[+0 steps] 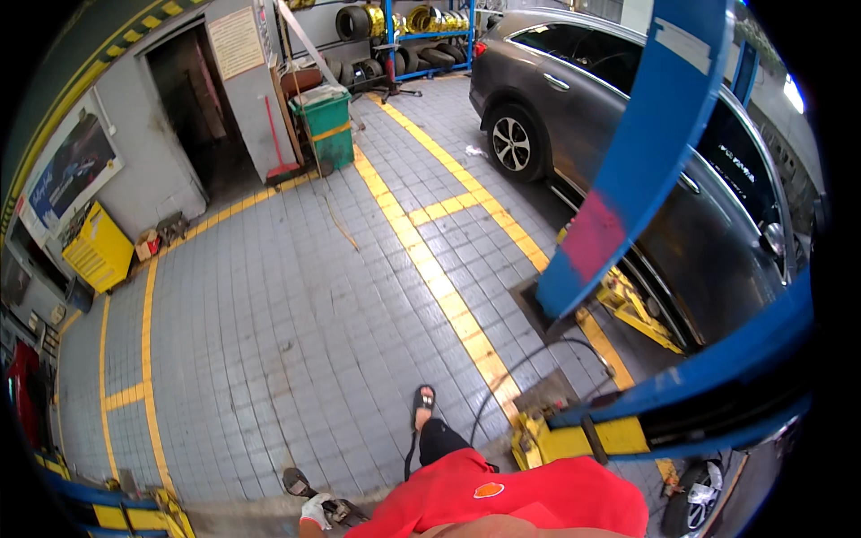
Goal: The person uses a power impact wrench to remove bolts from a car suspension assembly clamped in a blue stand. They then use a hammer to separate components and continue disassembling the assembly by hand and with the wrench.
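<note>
My left hand (314,511) wears a pale glove and is closed around a dark, metallic tool (341,509) at the lower edge, beside my red shirt (556,493); the tool's exact kind is unclear. My right hand is out of sight. Below me a sandaled foot (424,401) is on the grey tiles (296,269). A yellow lift fitting (534,439) and a black hose (489,390) lie to the right of it.
A dark SUV (574,108) stands right, behind a blue lift post (628,179). Ahead are a green bin (325,125), tyre rack (426,40) and doorway (184,108). A yellow tool cabinet (97,247) stands left. Another lift (121,516) is at lower left, a wheel (695,498) lower right.
</note>
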A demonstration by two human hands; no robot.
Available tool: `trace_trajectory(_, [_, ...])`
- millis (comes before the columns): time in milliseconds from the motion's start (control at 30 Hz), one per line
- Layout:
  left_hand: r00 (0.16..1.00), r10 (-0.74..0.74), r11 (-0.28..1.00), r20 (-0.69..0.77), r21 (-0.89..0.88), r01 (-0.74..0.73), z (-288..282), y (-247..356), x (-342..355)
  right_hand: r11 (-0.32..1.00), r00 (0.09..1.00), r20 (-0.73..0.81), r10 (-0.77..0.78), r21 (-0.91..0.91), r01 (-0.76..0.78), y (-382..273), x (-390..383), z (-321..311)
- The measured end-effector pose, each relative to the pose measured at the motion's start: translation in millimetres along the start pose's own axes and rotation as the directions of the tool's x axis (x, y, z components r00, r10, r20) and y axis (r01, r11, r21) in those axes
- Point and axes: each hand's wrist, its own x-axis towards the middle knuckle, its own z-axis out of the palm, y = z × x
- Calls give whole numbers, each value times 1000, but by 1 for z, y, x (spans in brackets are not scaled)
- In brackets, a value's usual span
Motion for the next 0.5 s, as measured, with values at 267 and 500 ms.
trace_trajectory(267, [984,-100,978,-151,168,125,111,346,226,963,953,-149,-265,-88,254,-321,30,-355])
trace_trajectory(500, [983,-184,953,-21,240,184,272,606,413,711,575,-651,-496,75,699,-678,-157,-802])
